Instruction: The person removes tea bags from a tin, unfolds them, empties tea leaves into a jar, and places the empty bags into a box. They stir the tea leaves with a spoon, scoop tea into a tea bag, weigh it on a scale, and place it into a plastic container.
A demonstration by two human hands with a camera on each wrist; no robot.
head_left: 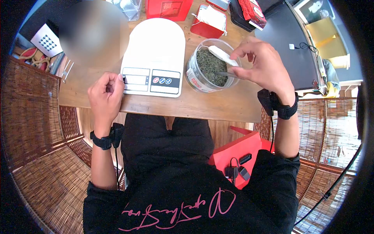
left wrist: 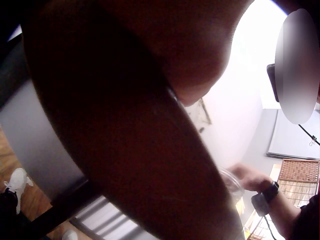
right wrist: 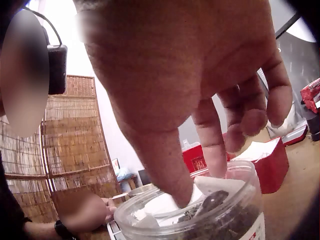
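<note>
A clear round jar (head_left: 191, 74) of dark dried leaves stands right of a white kitchen scale (head_left: 154, 46). My right hand (head_left: 267, 64) reaches over its rim, thumb and index finger pinching the end of a white pouch (head_left: 220, 54). A dark spoon (head_left: 227, 74) lies in the jar beside the thumb; the right wrist view shows its bowl (right wrist: 216, 200) on the leaves. My left hand (head_left: 105, 95) rests by the scale's lower left corner, fingers loosely curled, no object visible in it. In the left wrist view that hand is too dark to read.
Behind the jar stands a red box (head_left: 202, 28) with white strung pouches, and a larger red box (head_left: 168, 9) is behind the scale. A black case (head_left: 239, 19) sits at the back right. The wooden table's front edge (head_left: 187, 114) runs before my lap.
</note>
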